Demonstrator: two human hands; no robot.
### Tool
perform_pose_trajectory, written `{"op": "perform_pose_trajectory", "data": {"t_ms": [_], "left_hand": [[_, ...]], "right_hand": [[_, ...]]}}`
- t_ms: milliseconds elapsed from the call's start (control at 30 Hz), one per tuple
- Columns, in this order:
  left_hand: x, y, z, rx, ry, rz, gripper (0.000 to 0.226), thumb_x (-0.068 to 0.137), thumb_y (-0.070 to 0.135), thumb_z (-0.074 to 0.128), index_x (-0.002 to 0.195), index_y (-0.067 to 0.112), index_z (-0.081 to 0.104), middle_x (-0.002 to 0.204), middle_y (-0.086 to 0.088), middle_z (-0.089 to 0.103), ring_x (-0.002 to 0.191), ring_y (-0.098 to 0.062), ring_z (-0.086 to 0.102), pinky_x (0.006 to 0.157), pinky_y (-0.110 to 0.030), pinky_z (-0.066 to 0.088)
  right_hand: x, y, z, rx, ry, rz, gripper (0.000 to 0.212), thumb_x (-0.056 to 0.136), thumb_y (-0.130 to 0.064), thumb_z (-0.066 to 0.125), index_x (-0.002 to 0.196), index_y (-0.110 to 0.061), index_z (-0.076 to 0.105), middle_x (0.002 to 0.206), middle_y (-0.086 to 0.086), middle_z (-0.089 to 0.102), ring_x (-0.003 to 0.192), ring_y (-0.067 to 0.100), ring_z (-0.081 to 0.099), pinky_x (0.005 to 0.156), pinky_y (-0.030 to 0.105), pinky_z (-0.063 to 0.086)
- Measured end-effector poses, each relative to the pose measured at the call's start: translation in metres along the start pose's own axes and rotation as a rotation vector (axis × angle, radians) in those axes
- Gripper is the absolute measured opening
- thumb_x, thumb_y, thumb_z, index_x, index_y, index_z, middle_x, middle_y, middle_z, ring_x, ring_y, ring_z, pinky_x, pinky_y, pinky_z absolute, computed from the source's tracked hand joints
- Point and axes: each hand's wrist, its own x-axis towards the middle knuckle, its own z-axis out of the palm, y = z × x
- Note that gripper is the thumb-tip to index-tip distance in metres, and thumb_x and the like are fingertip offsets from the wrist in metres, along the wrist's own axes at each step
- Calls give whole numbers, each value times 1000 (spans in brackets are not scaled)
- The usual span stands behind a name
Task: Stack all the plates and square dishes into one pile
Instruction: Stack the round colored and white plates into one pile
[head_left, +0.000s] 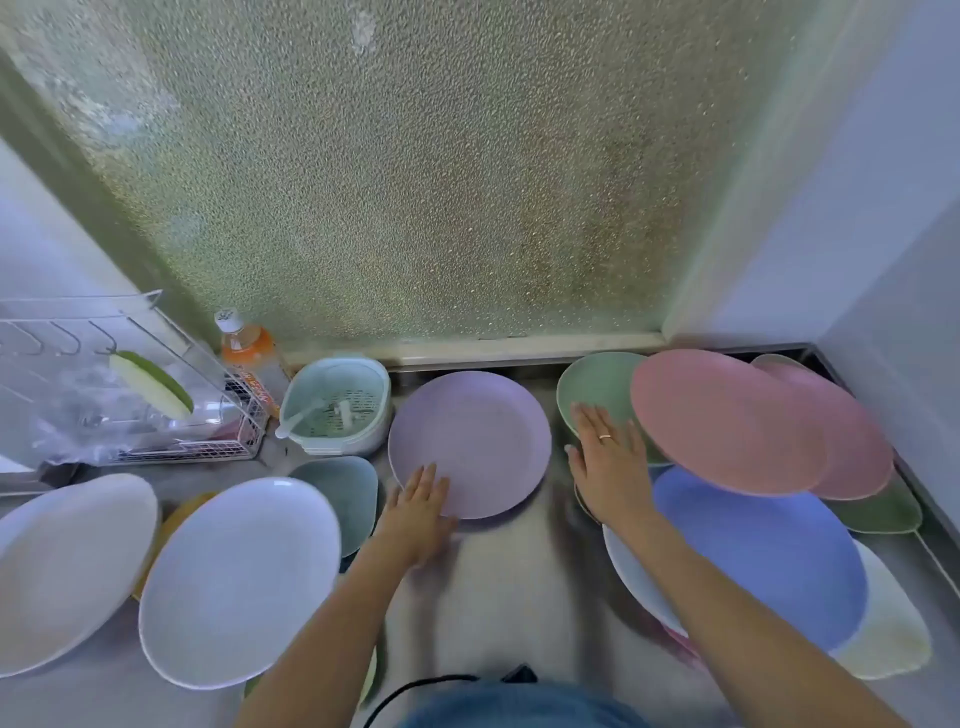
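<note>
A purple round plate (470, 441) lies on the steel counter in the middle. My left hand (418, 512) rests flat with spread fingers on its near rim. My right hand (608, 462), fingers apart and wearing a ring, hovers over a green plate (597, 387) to the right. Beside it a pink plate (727, 421) overlaps a second pink plate (852, 447), above a blue plate (769, 556). On the left lie a white plate (239, 582), a pale dish (67, 566) and a grey-green square dish (348, 493).
A wire dish rack (130, 395) stands at the left with an orange drink bottle (247, 345) behind it. A mint strainer bowl (337, 410) sits next to the purple plate. Frosted glass (389, 182) closes the back; a wall stands at the right.
</note>
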Motion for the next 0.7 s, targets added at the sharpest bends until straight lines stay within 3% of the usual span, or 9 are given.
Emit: {"op": "perform_pose_trajectory", "data": {"t_ms": [67, 133, 233, 367, 500, 700], "left_hand": [[-4, -1, 12, -35, -41, -20, 63, 98, 40, 31, 151, 19, 3, 159, -7, -12, 147, -22, -11, 119, -44, 3], [-7, -1, 23, -61, -33, -44, 66, 96, 39, 38, 151, 20, 6, 159, -7, -10, 147, -24, -12, 119, -43, 4], [-2, 5, 23, -106, -18, -50, 69, 92, 34, 47, 150, 18, 13, 160, -7, -2, 147, -27, -10, 119, -40, 8], [1, 6, 29, -107, 10, -62, 63, 93, 27, 43, 149, 16, 15, 159, -4, 8, 147, -27, -8, 119, -39, 13], [-2, 7, 30, -116, 21, -44, 57, 94, 24, 39, 147, 17, 20, 158, -5, 12, 147, -27, -3, 118, -39, 15], [-12, 10, 31, -162, 45, -40, 47, 94, 20, 40, 141, 21, 37, 151, -8, 29, 145, -24, 15, 115, -36, 24]], "right_hand": [[0, 13, -4, 19, 266, 104, 47, 88, -21, 39, 134, -11, 46, 136, 7, 53, 130, 23, 44, 106, 49, 21], [-5, 29, -6, -44, 385, 221, 44, 84, -14, 48, 128, -10, 51, 129, 6, 59, 125, 25, 49, 102, 48, 16], [-10, 50, -5, -29, 353, 352, 42, 82, -7, 61, 123, -8, 54, 117, 11, 64, 117, 32, 52, 100, 50, 12], [-20, 67, -2, -24, 276, 427, 11, 85, -7, 58, 93, -10, 66, 77, 10, 67, 84, 33, 53, 96, 49, 25], [-22, 71, -1, -57, 344, 385, 13, 76, 3, 61, 81, -8, 66, 71, 11, 67, 71, 32, 54, 77, 41, 31], [-26, 57, -12, 39, 508, 434, 25, 69, 11, 62, 87, -6, 64, 75, 10, 67, 82, 33, 53, 72, 41, 32]]}}
